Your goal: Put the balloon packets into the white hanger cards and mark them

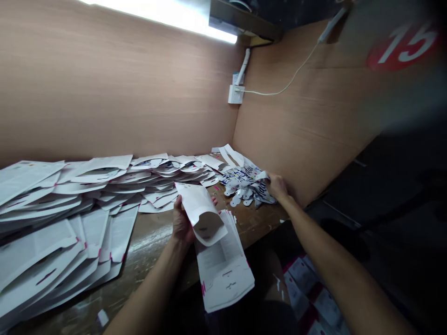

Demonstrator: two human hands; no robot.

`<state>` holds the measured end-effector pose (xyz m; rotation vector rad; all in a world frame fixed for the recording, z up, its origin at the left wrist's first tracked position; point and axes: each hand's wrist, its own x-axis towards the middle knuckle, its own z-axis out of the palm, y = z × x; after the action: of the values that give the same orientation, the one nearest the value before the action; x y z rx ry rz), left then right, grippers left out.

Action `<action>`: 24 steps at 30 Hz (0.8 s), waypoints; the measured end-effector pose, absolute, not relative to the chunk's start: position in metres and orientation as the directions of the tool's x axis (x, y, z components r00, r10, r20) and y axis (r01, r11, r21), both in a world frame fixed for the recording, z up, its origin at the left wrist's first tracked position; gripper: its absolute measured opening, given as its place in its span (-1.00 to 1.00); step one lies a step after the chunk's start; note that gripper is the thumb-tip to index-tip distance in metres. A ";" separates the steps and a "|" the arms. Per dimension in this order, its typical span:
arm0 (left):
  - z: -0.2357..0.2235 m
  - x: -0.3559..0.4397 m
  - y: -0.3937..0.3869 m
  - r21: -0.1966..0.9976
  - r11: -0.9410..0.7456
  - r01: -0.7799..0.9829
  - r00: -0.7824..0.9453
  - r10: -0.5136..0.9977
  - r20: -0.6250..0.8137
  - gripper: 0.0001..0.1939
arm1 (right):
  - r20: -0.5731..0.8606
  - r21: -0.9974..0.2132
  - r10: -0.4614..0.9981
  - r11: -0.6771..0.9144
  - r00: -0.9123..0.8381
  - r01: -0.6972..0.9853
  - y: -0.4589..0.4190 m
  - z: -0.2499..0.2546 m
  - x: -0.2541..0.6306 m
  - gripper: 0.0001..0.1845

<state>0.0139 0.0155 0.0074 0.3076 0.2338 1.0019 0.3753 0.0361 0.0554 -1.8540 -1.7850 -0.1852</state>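
Left grip (182,222) holds open white pouch (195,201); right grip (278,187) at printed pieces (244,177); pouch stacks (101,173) leftward.

Glaring tube light (167,17), dark lower right.

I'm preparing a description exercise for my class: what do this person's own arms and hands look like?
The left hand and right hand are ungloved. The left forearm and right forearm are bare, tapering towards the wrists, with no sleeve, watch or bracelet visible.
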 end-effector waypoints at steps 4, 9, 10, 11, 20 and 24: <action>0.009 0.011 0.016 0.358 0.445 -0.821 0.456 0.888 -0.058 -0.04 | 0.704 -0.281 0.711 0.290 -0.010 0.915 -0.025 0.055 0.319 -0.52; 0.004 0.012 0.017 0.329 0.357 -0.874 0.348 0.933 -0.088 -0.10 | 0.710 -0.186 0.594 0.675 -0.377 0.714 -0.105 0.039 0.217 -0.36; 0.003 0.013 0.016 0.321 0.349 -0.880 0.337 0.937 -0.096 -0.12 | 0.693 -0.180 0.607 0.668 -0.388 0.722 -0.112 0.035 0.201 -0.34; 0.003 0.013 0.015 0.314 0.345 -0.885 0.329 0.939 -0.103 -0.15 | 0.683 -0.176 0.622 0.649 -0.383 0.740 -0.115 0.032 0.189 -0.32; 0.014 0.004 0.008 0.278 0.300 -0.913 0.285 0.954 -0.093 -0.21 | 0.655 -0.174 0.660 0.606 -0.369 0.776 -0.113 0.035 0.155 -0.30; 0.016 -0.002 0.010 0.300 0.327 -0.896 0.310 0.945 -0.106 -0.13 | 0.707 -0.159 0.591 0.667 -0.387 0.728 -0.108 0.037 0.144 -0.33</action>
<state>-0.0017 0.0098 0.0160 0.1987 0.2828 1.2263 0.1442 -0.1083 0.0368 -1.0156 -2.1101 -0.2272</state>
